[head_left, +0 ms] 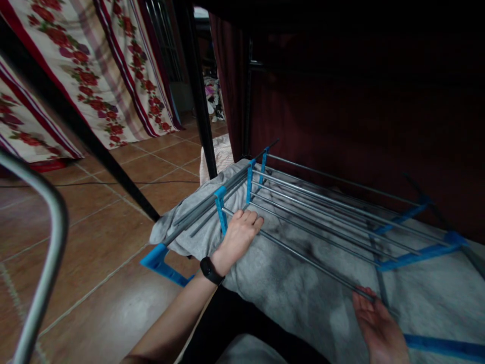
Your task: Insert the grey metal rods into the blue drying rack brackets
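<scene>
A partly assembled rack of parallel grey metal rods (322, 202) and blue plastic brackets (420, 255) lies across a grey blanket (288, 288). My left hand (240, 235), with a black band on the wrist, is closed around the near metal rod (303, 255), close to a blue bracket (220, 210). Palm upward, my right hand (379, 323) has its fingers curled at the other end of this same rod. More grey tubes lie bundled along the rack's left side. A blue end piece (162, 265) juts past the blanket's edge, and another blue bar (447, 346) lies beside my right hand.
Black metal posts (200, 96) frame the bed, with a dark red curtain (231, 81) behind. A curved grey tube (56, 237) rises at the near left. A thin cable (113, 182) crosses the brown tiled floor (91, 253). A floral curtain (87, 65) hangs beyond.
</scene>
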Demonstrator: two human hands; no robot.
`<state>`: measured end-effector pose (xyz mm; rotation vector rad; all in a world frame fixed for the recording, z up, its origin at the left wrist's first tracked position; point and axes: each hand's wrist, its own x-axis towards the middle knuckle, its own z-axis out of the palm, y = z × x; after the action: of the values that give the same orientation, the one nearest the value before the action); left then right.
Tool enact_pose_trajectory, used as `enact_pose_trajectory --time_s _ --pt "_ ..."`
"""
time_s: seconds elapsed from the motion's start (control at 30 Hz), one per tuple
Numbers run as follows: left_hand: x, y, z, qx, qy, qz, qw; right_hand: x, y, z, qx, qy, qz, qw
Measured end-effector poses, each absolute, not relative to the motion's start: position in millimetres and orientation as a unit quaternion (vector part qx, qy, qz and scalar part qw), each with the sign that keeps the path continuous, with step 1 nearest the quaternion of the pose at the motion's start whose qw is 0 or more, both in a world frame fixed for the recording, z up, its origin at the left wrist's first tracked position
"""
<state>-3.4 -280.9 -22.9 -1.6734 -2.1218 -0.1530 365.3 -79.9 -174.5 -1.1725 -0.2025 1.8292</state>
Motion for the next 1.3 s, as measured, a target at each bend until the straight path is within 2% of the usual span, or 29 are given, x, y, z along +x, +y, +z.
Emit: enact_pose_trajectory --time_s 0.37,0.7,0.93,1.17,1.3 --pt "7.2 -283.1 -68.6 -0.654 -0.739 0.007 0.157 340.6 -93.7 -183.4 -0.507 -0.127 0.758 0.390" --pt "14.1 -283.9 -86.9 -0.673 -0.723 0.022 0.158 342.1 -85.4 -205.2 -0.520 -0.162 0.727 0.418" --pt "16.0 -283.6 -95.0 -0.667 -0.737 0.023 0.110 343.5 -87.1 -206.0 -0.507 -0.222 0.721 0.416" --pt "8.3 -294.7 -107.7 -0.603 -0.798 0.011 -0.008 329.4 -97.2 -169.8 -0.463 -0.221 0.717 0.472" --pt "-11.2 -304.4 -121.5 -0.556 -0.831 0.008 -0.028 316.7 -103.1 -133.1 -0.394 -0.208 0.748 0.492"
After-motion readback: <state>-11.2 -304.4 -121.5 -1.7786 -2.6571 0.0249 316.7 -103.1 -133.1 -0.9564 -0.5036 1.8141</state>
